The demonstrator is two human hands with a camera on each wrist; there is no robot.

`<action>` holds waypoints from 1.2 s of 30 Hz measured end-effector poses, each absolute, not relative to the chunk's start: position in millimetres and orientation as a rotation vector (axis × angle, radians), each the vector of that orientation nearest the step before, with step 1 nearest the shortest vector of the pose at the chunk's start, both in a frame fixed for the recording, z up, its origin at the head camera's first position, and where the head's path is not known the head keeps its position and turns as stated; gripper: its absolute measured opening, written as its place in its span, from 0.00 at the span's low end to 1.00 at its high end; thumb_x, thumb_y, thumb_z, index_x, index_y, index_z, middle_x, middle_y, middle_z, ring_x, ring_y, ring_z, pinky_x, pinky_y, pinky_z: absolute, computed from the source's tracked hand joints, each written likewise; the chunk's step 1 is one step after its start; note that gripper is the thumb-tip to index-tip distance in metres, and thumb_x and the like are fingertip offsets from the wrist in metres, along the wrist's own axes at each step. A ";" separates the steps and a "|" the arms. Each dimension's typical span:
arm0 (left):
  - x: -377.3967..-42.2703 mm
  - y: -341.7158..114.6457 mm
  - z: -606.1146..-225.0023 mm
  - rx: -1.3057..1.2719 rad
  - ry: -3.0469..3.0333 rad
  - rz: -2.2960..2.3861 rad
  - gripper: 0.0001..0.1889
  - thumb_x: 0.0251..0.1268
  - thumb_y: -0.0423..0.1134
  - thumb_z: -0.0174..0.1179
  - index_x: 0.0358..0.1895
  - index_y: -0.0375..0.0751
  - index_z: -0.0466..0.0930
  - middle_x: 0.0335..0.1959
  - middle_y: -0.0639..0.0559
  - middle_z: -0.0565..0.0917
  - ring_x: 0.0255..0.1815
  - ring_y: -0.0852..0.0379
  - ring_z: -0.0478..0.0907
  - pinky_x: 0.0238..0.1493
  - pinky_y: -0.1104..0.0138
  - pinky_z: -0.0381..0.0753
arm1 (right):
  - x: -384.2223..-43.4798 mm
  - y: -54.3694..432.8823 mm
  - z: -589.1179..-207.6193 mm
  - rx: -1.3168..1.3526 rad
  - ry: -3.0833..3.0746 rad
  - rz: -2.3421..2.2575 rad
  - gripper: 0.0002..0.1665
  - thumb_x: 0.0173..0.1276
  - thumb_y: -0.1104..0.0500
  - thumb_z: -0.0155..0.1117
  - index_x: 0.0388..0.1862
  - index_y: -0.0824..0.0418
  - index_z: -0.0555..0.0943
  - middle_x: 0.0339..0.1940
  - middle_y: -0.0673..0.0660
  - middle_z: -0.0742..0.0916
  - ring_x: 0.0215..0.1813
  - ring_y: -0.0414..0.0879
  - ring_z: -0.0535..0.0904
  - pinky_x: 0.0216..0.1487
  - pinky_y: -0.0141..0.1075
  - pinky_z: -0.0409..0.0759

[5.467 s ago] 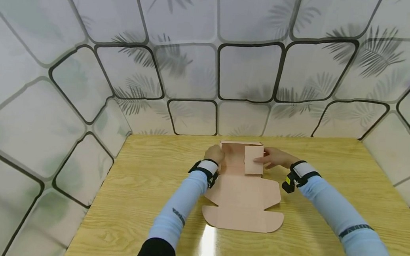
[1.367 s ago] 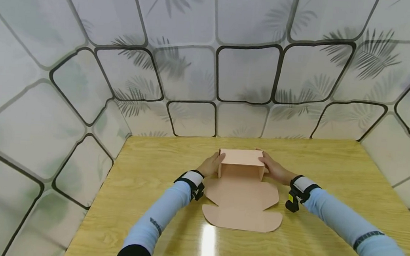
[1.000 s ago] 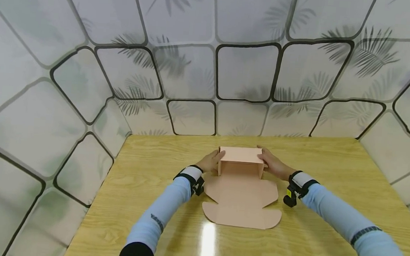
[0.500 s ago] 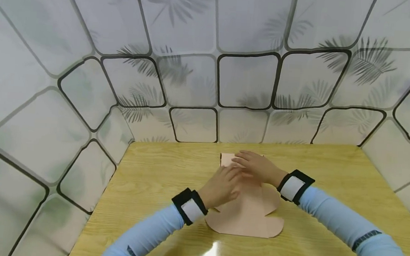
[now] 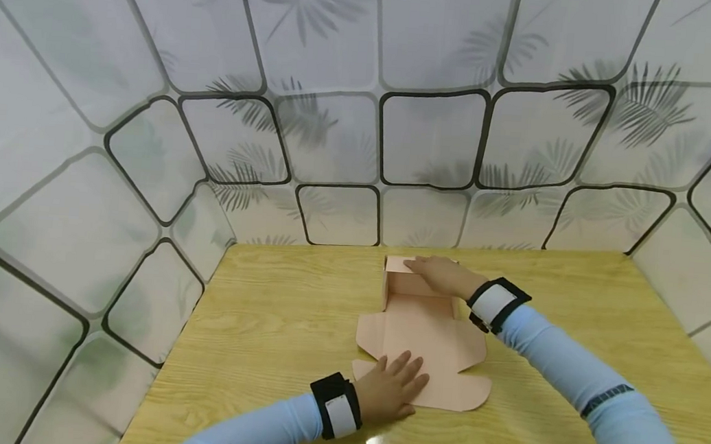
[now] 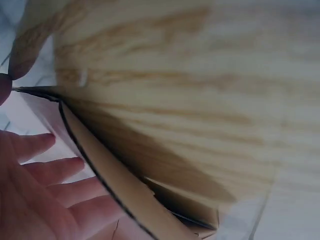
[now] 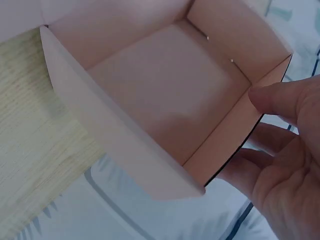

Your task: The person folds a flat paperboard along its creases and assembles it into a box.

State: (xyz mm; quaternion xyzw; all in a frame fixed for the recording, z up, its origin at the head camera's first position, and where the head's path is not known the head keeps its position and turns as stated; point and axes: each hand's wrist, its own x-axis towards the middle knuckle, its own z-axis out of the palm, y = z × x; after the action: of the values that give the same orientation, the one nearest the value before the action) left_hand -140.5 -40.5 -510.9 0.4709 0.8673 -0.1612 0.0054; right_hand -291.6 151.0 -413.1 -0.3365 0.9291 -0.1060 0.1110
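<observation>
A pinkish-brown cardboard box (image 5: 419, 323), partly folded, sits on the table with its back end raised and its front panels flat. My right hand (image 5: 447, 276) reaches over the raised back end. In the right wrist view, its thumb (image 7: 280, 97) is inside a box wall (image 7: 235, 132) and its fingers outside, gripping the edge. My left hand (image 5: 390, 389) lies spread over the left of the front flap (image 5: 458, 392). In the left wrist view, the fingers (image 6: 55, 172) are straight beside a cardboard panel edge. Part of the box is hidden under both hands.
The box is on a light wood-grain table (image 5: 262, 312). Pale fabric walls (image 5: 429, 138) with dark rounded outlines and leaf prints stand behind the table and at its sides.
The box's back end has been folded up. Both hands held its sides; since then the left has come forward to the front flap, while the right has moved onto the back end.
</observation>
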 end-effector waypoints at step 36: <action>-224.6 -142.8 -447.6 2.234 2.728 -0.417 0.24 0.60 0.41 0.66 0.60 0.39 0.77 0.58 0.48 0.81 0.61 0.54 0.77 0.63 0.67 0.72 | -282.2 280.0 -470.3 -0.901 2.478 -0.773 0.29 0.68 0.70 0.51 0.68 0.75 0.66 0.61 0.77 0.76 0.56 0.67 0.78 0.51 0.50 0.80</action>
State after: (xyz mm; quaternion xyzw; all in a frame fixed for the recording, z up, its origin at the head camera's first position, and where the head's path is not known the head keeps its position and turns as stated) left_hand -224.6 -142.8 -447.6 0.6161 0.7524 -0.1151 -0.2030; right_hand -282.2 280.0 -470.3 -0.3215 0.8844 -0.2760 0.1958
